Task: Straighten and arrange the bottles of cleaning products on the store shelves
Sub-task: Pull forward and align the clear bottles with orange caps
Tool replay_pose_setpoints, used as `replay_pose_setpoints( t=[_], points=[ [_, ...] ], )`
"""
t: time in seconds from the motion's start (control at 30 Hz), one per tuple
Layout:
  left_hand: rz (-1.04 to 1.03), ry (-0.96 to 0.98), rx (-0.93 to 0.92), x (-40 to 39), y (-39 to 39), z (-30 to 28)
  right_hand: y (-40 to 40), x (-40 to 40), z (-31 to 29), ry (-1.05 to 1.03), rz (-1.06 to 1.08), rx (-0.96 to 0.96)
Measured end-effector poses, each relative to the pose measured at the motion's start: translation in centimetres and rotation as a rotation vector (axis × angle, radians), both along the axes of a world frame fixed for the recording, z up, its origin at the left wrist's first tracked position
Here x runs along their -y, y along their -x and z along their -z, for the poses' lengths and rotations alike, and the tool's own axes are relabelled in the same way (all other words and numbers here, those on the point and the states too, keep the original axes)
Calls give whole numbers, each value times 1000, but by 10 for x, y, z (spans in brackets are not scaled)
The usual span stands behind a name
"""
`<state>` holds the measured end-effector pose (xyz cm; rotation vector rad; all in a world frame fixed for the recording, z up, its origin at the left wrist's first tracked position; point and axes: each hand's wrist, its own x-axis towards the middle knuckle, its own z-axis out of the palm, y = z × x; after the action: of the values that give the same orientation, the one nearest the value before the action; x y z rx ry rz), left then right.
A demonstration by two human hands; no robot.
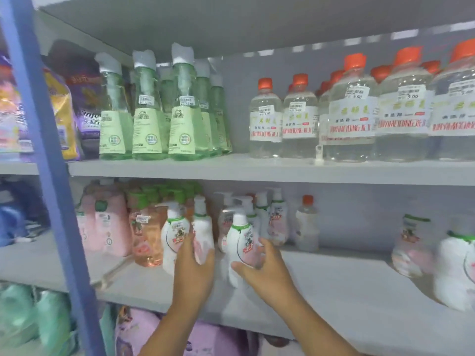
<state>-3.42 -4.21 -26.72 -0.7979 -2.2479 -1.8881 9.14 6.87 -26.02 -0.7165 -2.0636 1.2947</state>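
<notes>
Grey store shelving (257, 169) fills the view, with a blue metal upright (51, 176) rising at the left edge. On the middle shelf board (347, 283), my left hand (194, 268) wraps its fingers around a white pump bottle with a pink label (203, 237), standing just beside a matching white bottle (174, 235). My right hand (264, 268) grips another white pump bottle with a green collar (241, 242) near the board's front edge. Bare board stretches to the right of my hands, as far as two more white bottles (455, 268) at the right edge. Above, green clear-plastic pump bottles (151, 116) and clear orange-capped bottles (298, 119) stand in rows, an open gap between the two groups.
</notes>
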Motion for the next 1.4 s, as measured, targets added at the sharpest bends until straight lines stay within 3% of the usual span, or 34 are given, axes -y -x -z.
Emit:
replay_pose_setpoints(
  t=[0.17, 0.37, 0.5, 0.63, 0.8, 1.07, 1.17, 1.23, 1.33, 1.4],
  points=[
    [35, 89, -124, -23, 27, 10, 40, 6, 13, -123, 187, -26],
    [0, 14, -350, -33, 26, 0, -1, -21, 2, -118, 416, -70],
    [267, 105, -121, -52, 18, -2, -48, -72, -1, -157, 573, -63],
    [270, 196, -16, -84, 16, -2, -74, -119, 10, -171, 659, -33],
    [167, 263, 18, -102, 5, -2, -96, -152, 13, -188, 636, -41],
    [400, 259, 10, -179, -76, -2, -121, -191, 19, -199, 635, -57],
    [496, 176, 31, -193, -82, -2, -128, -205, 20, -181, 644, -53],
    [370, 109, 3, -185, -62, 1, -131, -209, 21, -145, 669, -41],
    [21, 27, -68, -165, -14, 6, -127, -192, 15, -217, 811, -79],
    [1, 1, -60, -159, 6, 5, -112, -163, 6, -352, 823, -185]
  ],
)
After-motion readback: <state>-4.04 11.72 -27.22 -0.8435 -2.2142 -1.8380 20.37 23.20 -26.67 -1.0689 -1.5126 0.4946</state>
